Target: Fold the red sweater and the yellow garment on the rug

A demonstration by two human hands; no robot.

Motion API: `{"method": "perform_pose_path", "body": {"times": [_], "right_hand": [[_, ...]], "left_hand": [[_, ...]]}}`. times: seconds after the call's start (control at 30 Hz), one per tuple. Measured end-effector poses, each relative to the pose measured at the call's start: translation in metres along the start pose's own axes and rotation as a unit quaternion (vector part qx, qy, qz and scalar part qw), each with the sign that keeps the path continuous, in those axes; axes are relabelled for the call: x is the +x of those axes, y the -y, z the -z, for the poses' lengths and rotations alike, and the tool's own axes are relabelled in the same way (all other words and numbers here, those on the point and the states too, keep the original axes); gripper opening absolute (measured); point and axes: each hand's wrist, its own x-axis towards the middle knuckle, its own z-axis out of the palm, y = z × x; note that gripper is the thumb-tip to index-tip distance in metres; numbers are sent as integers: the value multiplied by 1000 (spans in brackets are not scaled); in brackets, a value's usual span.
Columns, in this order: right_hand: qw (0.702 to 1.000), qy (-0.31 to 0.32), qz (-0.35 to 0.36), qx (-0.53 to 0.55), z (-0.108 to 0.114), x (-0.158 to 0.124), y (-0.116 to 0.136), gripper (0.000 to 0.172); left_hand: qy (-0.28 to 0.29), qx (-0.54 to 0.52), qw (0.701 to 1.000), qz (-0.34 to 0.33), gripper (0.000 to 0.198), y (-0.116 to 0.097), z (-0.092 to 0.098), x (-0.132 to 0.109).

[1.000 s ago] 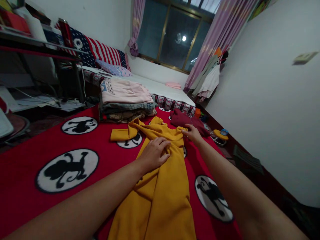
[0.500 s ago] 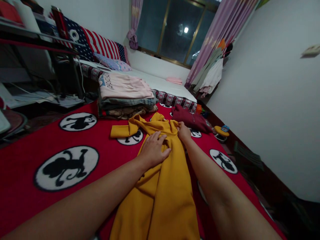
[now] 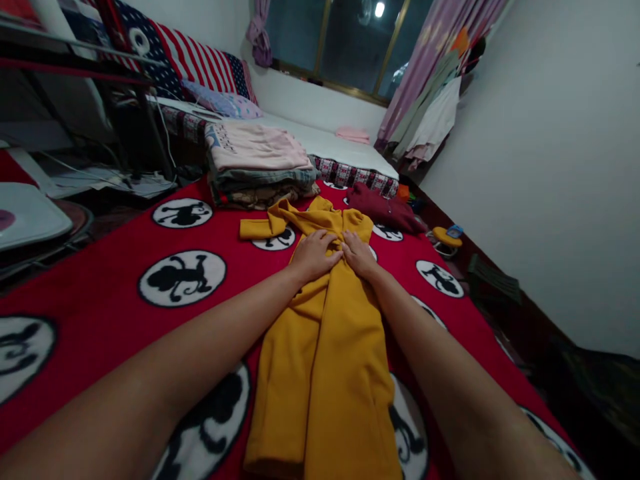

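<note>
A long mustard-yellow coat [image 3: 350, 360] lies lengthwise on a red blanket [image 3: 115, 280] printed with black figures in white ovals. Its collar end points away from me, and one sleeve [image 3: 257, 229] sticks out to the left, bent. My left hand [image 3: 315, 255] rests flat on the upper part of the coat with its fingers spread. Close beside it, my right hand [image 3: 358, 253] also lies on the fabric, fingers stretched out. Both palms face down, and the cloth bunches slightly between them.
Folded clothes [image 3: 260, 163] are stacked beyond the coat, a pink one on top. A folded maroon garment [image 3: 384, 208] lies at the blanket's far right. Behind stands a bed [image 3: 320, 143] below the window. A desk [image 3: 75, 70] is at left; a yellow stool [image 3: 447, 237] stands near the right wall.
My right hand has let go of the coat's right shoulder edge and moved left and nearer, beside my left hand. My left hand stays on the coat. The camera view has tilted down.
</note>
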Motion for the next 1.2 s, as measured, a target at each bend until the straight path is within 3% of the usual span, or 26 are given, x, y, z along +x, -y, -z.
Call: {"method": "perform_pose_path", "body": {"times": [0.17,0.4,0.53,0.63,0.77,0.83,0.93,1.07,1.2], "right_hand": [[999,-34,-6,-7,-2,-14,3,54],[996,-88,14,0,-7,-29,7,53],[995,-96,31,17,-4,-29,6,54],[993,-109,40,29,-5,-28,5,53],[989,-132,48,50,-10,-25,2,50],[986,-146,56,59,-12,-24,-1,50],[982,-161,64,70,-15,-23,-3,49],[979,-174,66,86,-18,-22,-5,48],[976,-184,67,99,-19,-22,-7,47]], "left_hand": [[1,-19,1000,7,40,3,2,1],[-28,-76,997,6,27,9,1,4],[-119,-15,992,49,32,19,23,4],[-179,102,969,137,46,34,47,4],[-125,185,932,284,66,59,71,3],[-73,194,926,316,63,70,77,2],[-29,173,936,306,49,80,81,1],[-58,144,941,301,31,84,82,1],[-84,105,941,310,26,86,85,3]]}}
